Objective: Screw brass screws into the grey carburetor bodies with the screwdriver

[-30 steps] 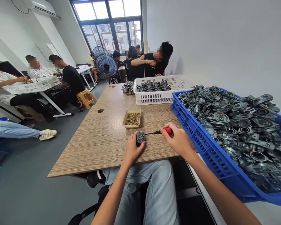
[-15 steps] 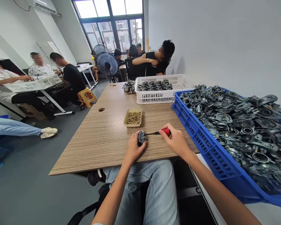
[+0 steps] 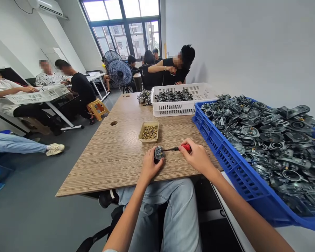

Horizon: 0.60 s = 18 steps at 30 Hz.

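Near the front edge of the wooden table (image 3: pixel 102 164), my left hand (image 3: pixel 150 163) is closed around a small dark grey metal part (image 3: pixel 159 153). My right hand (image 3: pixel 196 155) grips the red handle of a screwdriver (image 3: pixel 186 147). The screwdriver lies nearly level, its dark shaft pointing left with the tip at the metal part. Whether the tip sits in a screw is too small to tell. Just behind my left hand stands a beige tray (image 3: pixel 148 140) of small brass pieces (image 3: pixel 150 133).
A blue crate (image 3: pixel 231 164) heaped with metal parts (image 3: pixel 267 129) stands at the right. Behind the tray is a white basket (image 3: pixel 173 111) with more parts, beside a small pile of parts (image 3: pixel 144 97). A person (image 3: pixel 173 70) sits behind the basket; others sit at the left.
The view has shifted very slightly. My hands, the metal part and the screwdriver hold almost the same positions.
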Motion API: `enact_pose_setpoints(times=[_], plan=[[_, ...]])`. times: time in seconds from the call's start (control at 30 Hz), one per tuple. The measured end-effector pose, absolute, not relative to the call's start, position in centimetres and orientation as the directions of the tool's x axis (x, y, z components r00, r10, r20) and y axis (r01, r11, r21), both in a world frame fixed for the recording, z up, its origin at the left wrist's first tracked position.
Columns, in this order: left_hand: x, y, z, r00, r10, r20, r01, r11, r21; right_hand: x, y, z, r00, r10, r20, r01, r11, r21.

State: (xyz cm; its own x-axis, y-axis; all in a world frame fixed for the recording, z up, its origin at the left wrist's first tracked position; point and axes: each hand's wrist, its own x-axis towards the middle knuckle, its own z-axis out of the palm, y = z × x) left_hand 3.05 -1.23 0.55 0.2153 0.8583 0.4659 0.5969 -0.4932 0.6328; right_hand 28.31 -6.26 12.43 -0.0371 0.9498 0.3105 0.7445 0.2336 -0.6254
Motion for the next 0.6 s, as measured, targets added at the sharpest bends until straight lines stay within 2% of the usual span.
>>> enact_pose_setpoints(times=[0.33, 0.6], plan=[[3.0, -1.17, 0.36, 0.216, 0.859, 0.465, 0.606, -0.491, 0.626, 28.15, -6.72, 12.95, -0.038, 0.966, 0.256, 0.836, 0.171, -0.521], [2.97, -1.07, 0.07, 0.212, 0.853, 0.478, 0.606, -0.498, 0.62, 28.31, -6.92, 13.32, -0.111, 0.96, 0.258, 0.822, 0.235, -0.519]])
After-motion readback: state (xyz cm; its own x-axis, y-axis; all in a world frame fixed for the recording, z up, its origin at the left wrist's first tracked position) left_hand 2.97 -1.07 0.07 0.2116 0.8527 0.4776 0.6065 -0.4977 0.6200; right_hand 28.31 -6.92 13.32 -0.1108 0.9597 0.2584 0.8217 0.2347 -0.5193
